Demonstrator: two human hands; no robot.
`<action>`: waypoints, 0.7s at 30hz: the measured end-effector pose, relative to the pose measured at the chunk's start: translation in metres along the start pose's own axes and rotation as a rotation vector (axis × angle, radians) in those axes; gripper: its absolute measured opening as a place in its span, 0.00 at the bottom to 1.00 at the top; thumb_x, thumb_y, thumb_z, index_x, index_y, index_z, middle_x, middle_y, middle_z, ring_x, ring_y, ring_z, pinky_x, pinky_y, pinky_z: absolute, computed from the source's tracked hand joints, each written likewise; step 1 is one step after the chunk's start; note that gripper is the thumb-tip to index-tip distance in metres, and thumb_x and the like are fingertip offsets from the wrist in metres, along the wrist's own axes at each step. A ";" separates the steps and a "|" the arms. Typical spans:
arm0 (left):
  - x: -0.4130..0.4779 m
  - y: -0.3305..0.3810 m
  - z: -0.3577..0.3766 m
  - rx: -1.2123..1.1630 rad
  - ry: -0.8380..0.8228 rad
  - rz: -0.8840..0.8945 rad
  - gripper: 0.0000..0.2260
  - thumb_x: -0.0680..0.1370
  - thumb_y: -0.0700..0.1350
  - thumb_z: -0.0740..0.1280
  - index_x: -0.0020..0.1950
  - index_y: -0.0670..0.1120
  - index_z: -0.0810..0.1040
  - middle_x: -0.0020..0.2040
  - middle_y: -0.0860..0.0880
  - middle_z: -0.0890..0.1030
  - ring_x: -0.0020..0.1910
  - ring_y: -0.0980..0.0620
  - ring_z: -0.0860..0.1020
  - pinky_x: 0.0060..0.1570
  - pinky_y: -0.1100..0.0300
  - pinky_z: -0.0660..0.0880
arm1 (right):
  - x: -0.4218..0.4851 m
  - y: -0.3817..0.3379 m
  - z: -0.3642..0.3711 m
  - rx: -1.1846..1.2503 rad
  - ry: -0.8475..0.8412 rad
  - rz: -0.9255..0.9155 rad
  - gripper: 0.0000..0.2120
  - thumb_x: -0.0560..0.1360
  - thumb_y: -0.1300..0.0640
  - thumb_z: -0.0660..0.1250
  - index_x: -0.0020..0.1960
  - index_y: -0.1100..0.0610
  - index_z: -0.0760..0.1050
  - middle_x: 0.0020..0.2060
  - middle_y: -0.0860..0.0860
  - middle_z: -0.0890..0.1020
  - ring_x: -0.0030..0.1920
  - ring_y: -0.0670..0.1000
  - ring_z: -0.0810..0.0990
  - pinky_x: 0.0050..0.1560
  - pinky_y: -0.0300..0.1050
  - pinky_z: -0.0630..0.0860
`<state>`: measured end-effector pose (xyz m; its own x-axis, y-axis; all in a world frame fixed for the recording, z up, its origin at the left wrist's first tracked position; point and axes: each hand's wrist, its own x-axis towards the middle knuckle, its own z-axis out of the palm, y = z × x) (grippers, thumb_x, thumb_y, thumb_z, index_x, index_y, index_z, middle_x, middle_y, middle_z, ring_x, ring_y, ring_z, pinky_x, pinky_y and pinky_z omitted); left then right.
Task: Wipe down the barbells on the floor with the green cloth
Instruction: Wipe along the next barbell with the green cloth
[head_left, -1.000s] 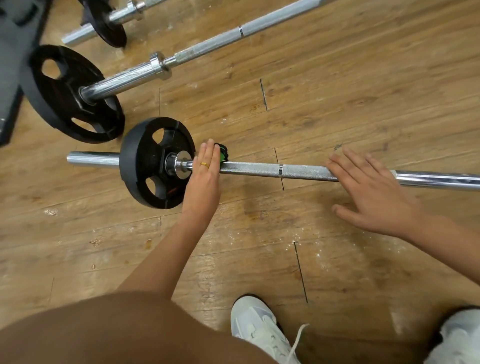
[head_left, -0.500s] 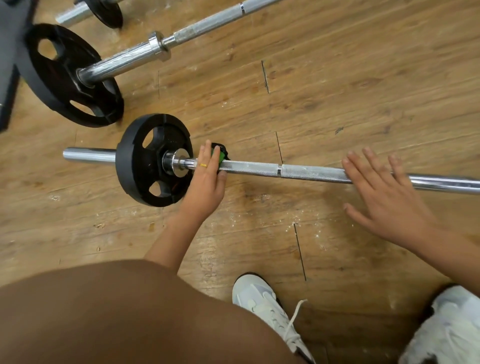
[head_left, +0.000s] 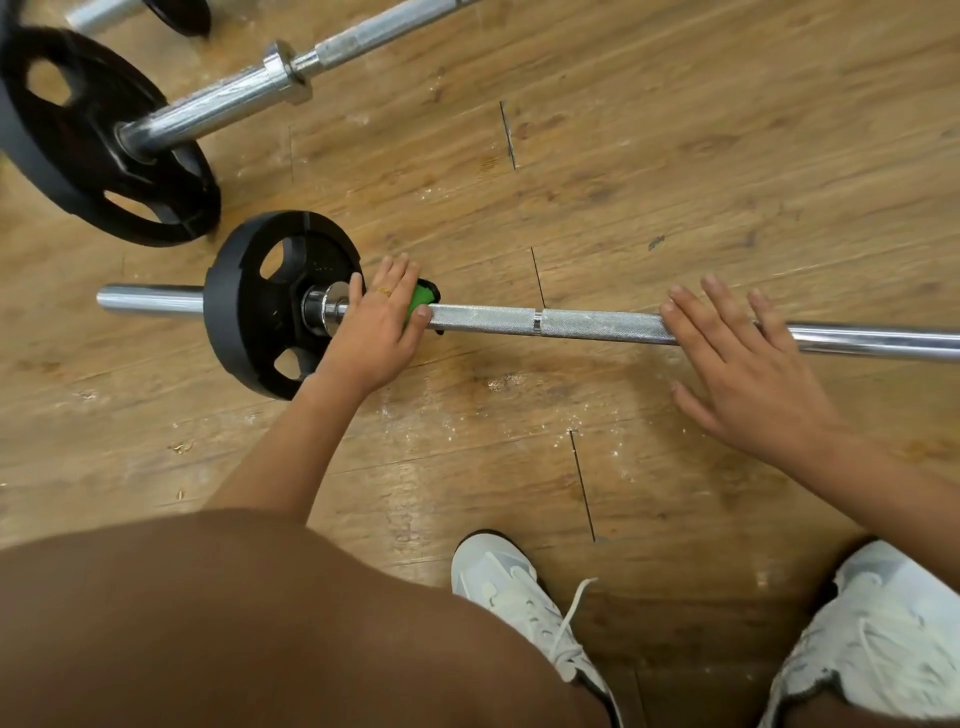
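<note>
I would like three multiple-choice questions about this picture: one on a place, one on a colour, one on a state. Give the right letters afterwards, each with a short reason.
1. Where is the green cloth?
A) on the bare floor
B) on the nearest barbell, near its black plate
C) on the farthest barbell

2. What colour are the shoes?
A) white
B) red
C) black

3. How does the right hand lie?
A) curled in a fist
B) lifted high in the air
C) flat on that barbell, fingers straight

Answers: 1 B, the left hand holds it there. 2 A, both are white with white laces. 3 C, its fingers spread across the shaft.
</note>
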<state>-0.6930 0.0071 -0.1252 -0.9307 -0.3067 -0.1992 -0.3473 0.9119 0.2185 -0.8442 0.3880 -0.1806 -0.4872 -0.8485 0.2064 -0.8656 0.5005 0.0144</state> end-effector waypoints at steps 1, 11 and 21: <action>0.002 0.001 0.000 -0.008 0.003 0.009 0.25 0.87 0.50 0.54 0.81 0.40 0.58 0.81 0.41 0.58 0.81 0.44 0.52 0.78 0.45 0.44 | 0.000 0.001 0.001 -0.008 0.005 -0.009 0.37 0.77 0.47 0.58 0.81 0.61 0.55 0.80 0.57 0.57 0.81 0.58 0.51 0.79 0.61 0.49; 0.010 0.010 -0.002 0.001 0.111 0.026 0.14 0.85 0.42 0.59 0.67 0.38 0.76 0.53 0.38 0.81 0.50 0.37 0.77 0.49 0.50 0.67 | 0.002 0.017 0.016 -0.127 0.070 -0.091 0.35 0.79 0.47 0.57 0.81 0.60 0.51 0.81 0.56 0.53 0.81 0.58 0.51 0.80 0.57 0.47; -0.019 0.022 0.011 -0.065 0.152 -0.066 0.16 0.83 0.45 0.56 0.63 0.38 0.78 0.51 0.40 0.81 0.49 0.39 0.77 0.54 0.43 0.71 | -0.005 0.015 0.014 -0.159 0.088 -0.126 0.34 0.80 0.47 0.56 0.81 0.59 0.52 0.81 0.56 0.54 0.80 0.59 0.52 0.79 0.59 0.50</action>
<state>-0.6821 0.0362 -0.1271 -0.9106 -0.4074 -0.0696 -0.4103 0.8704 0.2721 -0.8567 0.3975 -0.1952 -0.3582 -0.8914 0.2778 -0.8867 0.4180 0.1979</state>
